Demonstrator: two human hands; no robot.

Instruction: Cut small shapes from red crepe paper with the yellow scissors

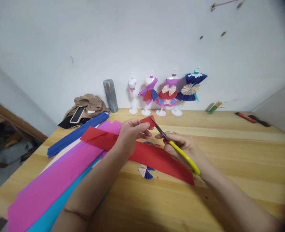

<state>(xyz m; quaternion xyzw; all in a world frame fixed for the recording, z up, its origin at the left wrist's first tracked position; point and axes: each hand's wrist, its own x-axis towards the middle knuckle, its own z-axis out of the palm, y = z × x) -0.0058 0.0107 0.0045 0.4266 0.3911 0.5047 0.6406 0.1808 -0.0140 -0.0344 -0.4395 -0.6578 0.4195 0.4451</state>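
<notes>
Between its thumb and fingers, my left hand (133, 132) pinches a small piece of red paper (148, 122). My right hand (181, 143) is closed around scissors (181, 151) with yellow handles, and their dark blades reach the right edge of the red piece. Whether the blades are parted is hard to make out. Under both hands a long red paper strip (164, 158) lies across the table. Just below it sits a small pleated fan (146, 171) in cream and blue.
Pink (53, 174), blue (77, 133) and turquoise paper (48, 212) lie at left. Along the wall stand a flask (110, 95) and several small mannequins, one nearly bare (133, 91). A phone (77, 114) rests on cloth; a glue stick (215, 107) is at back right.
</notes>
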